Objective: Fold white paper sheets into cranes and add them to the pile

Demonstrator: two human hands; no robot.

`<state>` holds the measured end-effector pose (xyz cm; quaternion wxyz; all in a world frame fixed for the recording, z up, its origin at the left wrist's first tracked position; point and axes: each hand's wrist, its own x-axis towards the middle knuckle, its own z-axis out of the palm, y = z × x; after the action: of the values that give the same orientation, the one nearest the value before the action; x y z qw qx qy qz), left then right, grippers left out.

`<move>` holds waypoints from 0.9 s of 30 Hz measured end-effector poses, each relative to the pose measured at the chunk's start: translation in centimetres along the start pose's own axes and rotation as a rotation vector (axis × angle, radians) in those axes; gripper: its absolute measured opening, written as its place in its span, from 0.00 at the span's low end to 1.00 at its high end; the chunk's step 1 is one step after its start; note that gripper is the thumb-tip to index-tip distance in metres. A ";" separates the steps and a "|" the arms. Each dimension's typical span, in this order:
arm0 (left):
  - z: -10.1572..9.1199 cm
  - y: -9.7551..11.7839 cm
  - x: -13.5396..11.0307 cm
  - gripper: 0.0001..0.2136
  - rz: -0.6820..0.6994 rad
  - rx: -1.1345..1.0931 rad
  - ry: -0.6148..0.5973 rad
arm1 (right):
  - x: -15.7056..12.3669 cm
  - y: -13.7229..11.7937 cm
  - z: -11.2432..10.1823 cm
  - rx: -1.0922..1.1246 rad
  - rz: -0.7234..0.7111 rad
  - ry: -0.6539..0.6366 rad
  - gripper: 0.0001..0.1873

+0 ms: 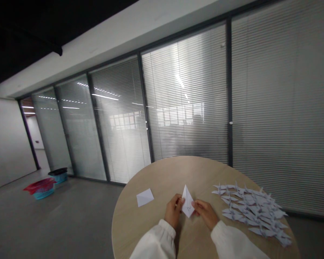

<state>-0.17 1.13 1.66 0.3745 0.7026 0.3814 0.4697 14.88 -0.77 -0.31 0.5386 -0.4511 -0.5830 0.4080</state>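
Centrally, folded paper (187,204) stood tip-up above tabletop (162,176): left hand (174,212) fingers (179,201) closed on 9 o'clock edge, right hand (206,213) fingers (196,205) closed on 3 o'clock edge; paper cranes (252,212) lay further toward 3 o'clock.

sheet (145,197) left, cranes (252,212) right, on table (156,230)

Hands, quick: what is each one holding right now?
Left hand: pinched shut on the left edge of the folded paper.
Right hand: pinched shut on the right edge of the same folded paper.
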 end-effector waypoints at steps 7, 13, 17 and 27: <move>0.1 0.2 0.0 0.28 0.004 -0.069 -0.001 | -0.1 -0.3 -0.5 -0.043 0.005 0.065 0.28; -0.1 0.6 -0.3 0.27 0.031 -0.093 -0.045 | 0.0 0.0 -0.5 -0.032 0.001 0.071 0.29; 0.0 0.5 -0.3 0.24 0.049 -0.109 -0.048 | 0.1 0.3 -0.5 -0.031 -0.003 0.082 0.31; 0.1 -0.3 0.1 0.16 0.030 -0.068 0.027 | -0.1 -0.1 -0.1 -0.083 -0.002 0.036 0.28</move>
<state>-0.08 1.36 1.37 0.3859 0.6888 0.3598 0.4972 15.00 -0.89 -0.19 0.5303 -0.4796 -0.5902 0.3747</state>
